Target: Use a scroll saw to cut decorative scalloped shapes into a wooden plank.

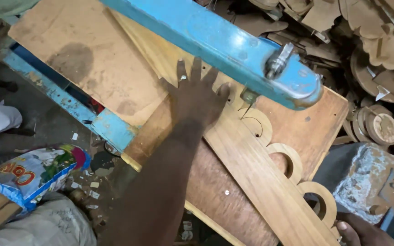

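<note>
Plank (261, 182) lies diagonally on the worktop (92, 59), its scalloped edge toward the right, under the blue saw arm (233, 45). I see my left hand (197, 98) pressed flat on it, fingers spread wide, gripping nothing; I judge this steadies the wood just beside the blade (248, 105). My right hand (359, 231) shows only at the bottom right corner by the plank's near end; whether it is closed I cannot tell. Open room: bare board to the left. Stacked cut-outs (379, 45) crowd the right; a metal block (365, 177) sits near the scallops.
</note>
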